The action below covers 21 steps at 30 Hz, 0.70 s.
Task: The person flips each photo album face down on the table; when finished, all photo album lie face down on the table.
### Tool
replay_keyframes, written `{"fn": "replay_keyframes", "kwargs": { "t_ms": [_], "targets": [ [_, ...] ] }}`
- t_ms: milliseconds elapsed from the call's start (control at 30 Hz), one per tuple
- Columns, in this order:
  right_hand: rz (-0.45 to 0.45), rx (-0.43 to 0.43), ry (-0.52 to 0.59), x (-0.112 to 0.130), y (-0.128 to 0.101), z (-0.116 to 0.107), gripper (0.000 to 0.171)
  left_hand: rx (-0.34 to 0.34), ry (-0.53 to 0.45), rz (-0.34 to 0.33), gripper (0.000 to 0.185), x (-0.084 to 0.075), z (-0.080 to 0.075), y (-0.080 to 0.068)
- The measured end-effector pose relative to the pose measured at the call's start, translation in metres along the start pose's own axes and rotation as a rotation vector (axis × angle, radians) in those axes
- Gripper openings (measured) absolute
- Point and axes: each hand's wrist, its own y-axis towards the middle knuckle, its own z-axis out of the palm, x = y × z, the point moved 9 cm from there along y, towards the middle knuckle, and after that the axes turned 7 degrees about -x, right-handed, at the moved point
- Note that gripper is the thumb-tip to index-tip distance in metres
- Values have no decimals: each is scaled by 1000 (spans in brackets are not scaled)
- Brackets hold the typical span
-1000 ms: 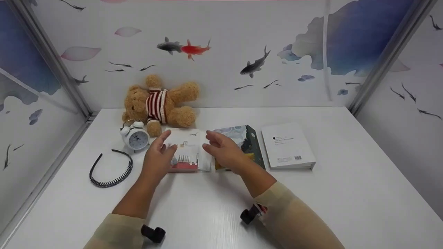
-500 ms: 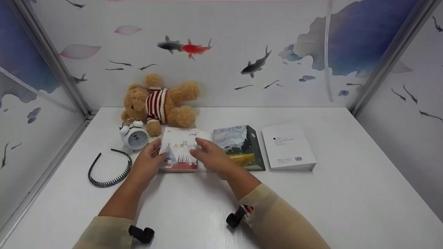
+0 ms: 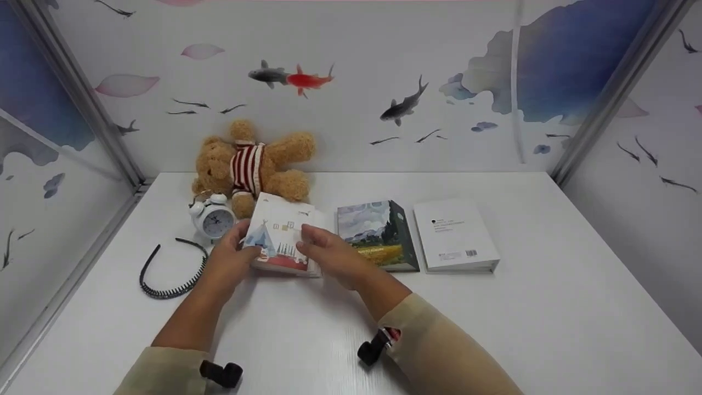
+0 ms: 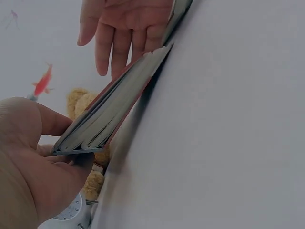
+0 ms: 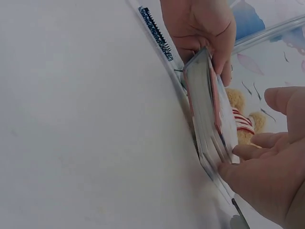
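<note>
White table (image 3: 548, 307) seen from above. At far left lie a teddy bear (image 3: 249, 164), an alarm clock (image 3: 213, 218) and a black headband (image 3: 173, 269). Toward the centre and right lie a tilted illustrated book (image 3: 279, 241), a landscape-cover book (image 3: 375, 235) and a white book (image 3: 455, 236).

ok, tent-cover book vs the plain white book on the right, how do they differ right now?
Cover: the tent-cover book shows a blue tent above a red band; the white book is plain with small print and a barcode.
Pose: the tent-cover book is tilted, its left edge raised off the table; the white book lies flat.
Contact: the left hand grips the tent-cover book's raised edge and the right hand rests on it; nothing touches the white book.
Both are closed.
</note>
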Motion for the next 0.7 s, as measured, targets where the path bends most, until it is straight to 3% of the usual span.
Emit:
{"fn": "replay_keyframes", "kwargs": {
  "t_ms": [200, 400, 533, 700],
  "targets": [
    [-10, 30, 22, 2, -2, 1, 67, 12, -93, -1, 75, -15, 0, -8],
    [-17, 9, -38, 10, -7, -5, 64, 7, -80, 32, 72, -30, 3, -19],
    [-31, 34, -2, 21, -12, -5, 64, 48, -66, 100, 69, -43, 9, -28],
    [-70, 96, 103, 41, -20, 0, 65, 151, -60, 227, 67, -60, 23, -41]
  ]
}}
